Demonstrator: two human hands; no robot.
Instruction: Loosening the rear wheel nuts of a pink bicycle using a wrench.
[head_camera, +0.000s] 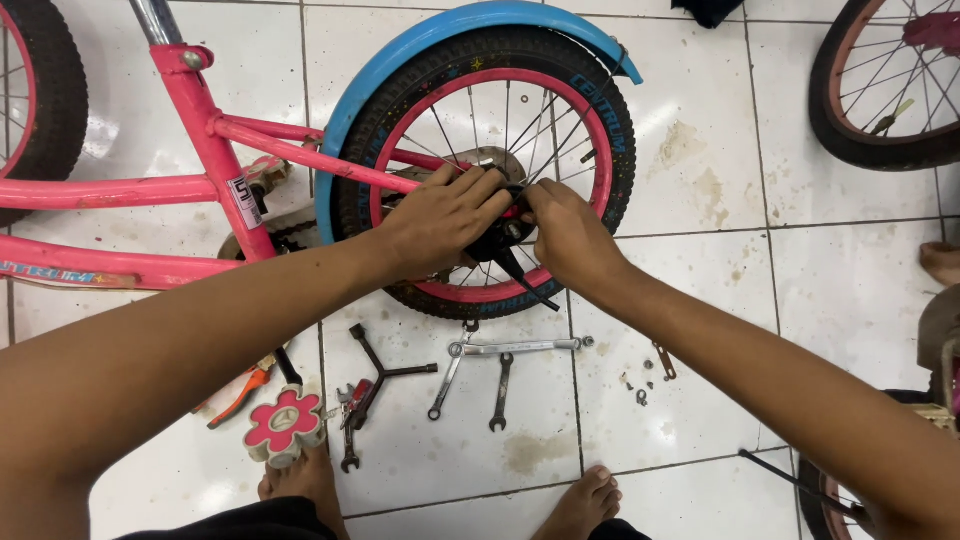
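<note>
A pink child's bicycle (200, 150) lies across the white tiled floor, its rear wheel (490, 120) with a pink rim, black tyre and blue mudguard in front of me. My left hand (440, 215) and my right hand (565, 235) meet at the wheel's hub. Both grip a small black part (505, 240) at the axle; what it is cannot be made out. A thin black rod (530, 282) sticks down from it toward the tyre.
Spanners (500, 385), a three-arm wrench (385, 372), orange-handled pliers (240, 395), a pink flower-shaped pedal (285, 425) and small nuts (640, 385) lie on the tiles near my bare feet (585, 500). Other wheels stand at the top right (880, 90), top left (40, 90) and bottom right.
</note>
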